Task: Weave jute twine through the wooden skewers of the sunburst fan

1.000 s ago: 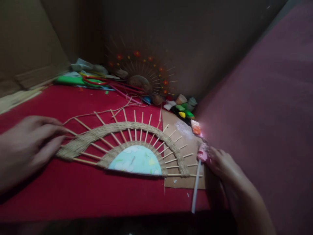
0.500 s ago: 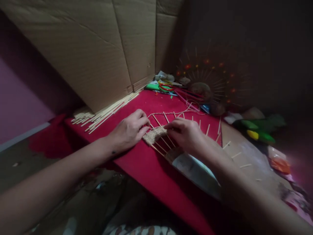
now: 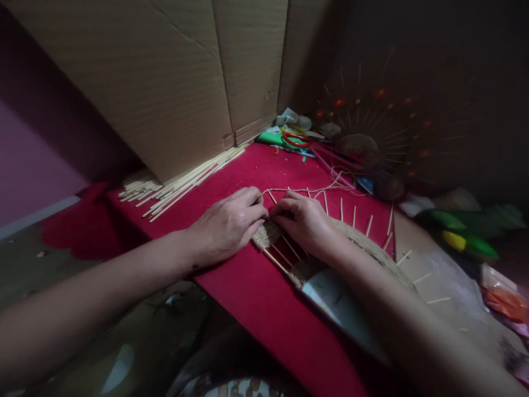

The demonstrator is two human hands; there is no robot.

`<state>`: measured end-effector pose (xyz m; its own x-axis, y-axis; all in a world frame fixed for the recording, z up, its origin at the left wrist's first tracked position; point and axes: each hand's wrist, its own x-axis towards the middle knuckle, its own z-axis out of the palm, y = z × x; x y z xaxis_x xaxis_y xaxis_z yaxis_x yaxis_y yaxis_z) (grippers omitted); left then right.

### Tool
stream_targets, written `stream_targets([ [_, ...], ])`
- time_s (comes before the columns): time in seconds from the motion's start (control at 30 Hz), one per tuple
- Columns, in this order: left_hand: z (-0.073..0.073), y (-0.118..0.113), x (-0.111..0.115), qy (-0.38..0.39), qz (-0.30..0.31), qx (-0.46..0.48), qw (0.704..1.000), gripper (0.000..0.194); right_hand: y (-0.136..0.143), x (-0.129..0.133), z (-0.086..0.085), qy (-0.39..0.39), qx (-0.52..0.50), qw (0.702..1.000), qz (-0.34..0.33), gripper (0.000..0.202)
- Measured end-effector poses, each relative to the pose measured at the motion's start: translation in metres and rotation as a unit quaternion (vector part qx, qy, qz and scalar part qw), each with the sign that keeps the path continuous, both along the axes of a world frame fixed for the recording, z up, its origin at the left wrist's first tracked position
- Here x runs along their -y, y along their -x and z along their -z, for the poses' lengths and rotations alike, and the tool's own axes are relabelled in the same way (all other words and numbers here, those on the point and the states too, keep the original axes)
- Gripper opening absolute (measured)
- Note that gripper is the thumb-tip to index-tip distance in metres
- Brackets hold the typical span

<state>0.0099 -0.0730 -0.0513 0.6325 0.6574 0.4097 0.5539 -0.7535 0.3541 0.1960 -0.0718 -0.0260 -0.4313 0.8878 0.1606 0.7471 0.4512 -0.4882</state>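
Note:
A half-round, fan-like frame lies on the red surface, with thin wooden sticks (image 3: 341, 210) radiating from a pale curved centre piece (image 3: 334, 292). A woven twine band (image 3: 266, 234) crosses the sticks. At the band's left end, my left hand (image 3: 233, 223) is closed, its fingertips pinching at the twine (image 3: 281, 190). My right hand (image 3: 303, 220) is closed in a pinch right beside it, over the sticks, also at the twine. Fingers hide the exact point of grip. Loose twine runs behind the stick ends to a tangle at the right.
A bundle of sticks (image 3: 182, 190) lies along a large cardboard panel (image 3: 177, 99). Red-handled scissors (image 3: 295, 139) and a green item (image 3: 270, 138) are at the back. A dim fan-like piece with flowers (image 3: 380, 94) stands behind. Bags and an orange packet (image 3: 506, 303) are at the right.
My right hand has moved left along the band, close to my left hand. The whole view has shifted slightly, with the surroundings now farther right.

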Motion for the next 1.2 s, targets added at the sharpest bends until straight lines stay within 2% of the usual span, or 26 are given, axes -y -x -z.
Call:
stream_targets([
  [0.3, 0.001, 0.000, 0.000, -0.017, 0.007, 0.002, 1.000, 0.020, 0.000, 0.003, 0.003, -0.012, -0.008, 1.000, -0.007, 0.015],
  [0.6, 0.002, 0.000, 0.000, -0.011, 0.010, -0.006, 1.000, 0.022, 0.003, 0.001, 0.001, 0.017, 0.000, 1.000, 0.002, 0.016],
  [0.87, 0.001, 0.001, 0.000, -0.023, -0.014, 0.018, 0.999, 0.021, -0.008, 0.005, 0.004, 0.005, -0.132, 0.991, 0.010, 0.016],
  [1.03, 0.002, 0.002, 0.000, -0.026, -0.036, 0.020, 0.999, 0.022, -0.006, 0.019, 0.000, -0.061, -0.009, 0.998, -0.032, 0.024],
  [1.2, 0.003, 0.001, 0.001, -0.036, -0.041, 0.015, 0.998, 0.022, -0.003, 0.028, 0.004, -0.129, 0.085, 0.986, -0.060, 0.030],
])
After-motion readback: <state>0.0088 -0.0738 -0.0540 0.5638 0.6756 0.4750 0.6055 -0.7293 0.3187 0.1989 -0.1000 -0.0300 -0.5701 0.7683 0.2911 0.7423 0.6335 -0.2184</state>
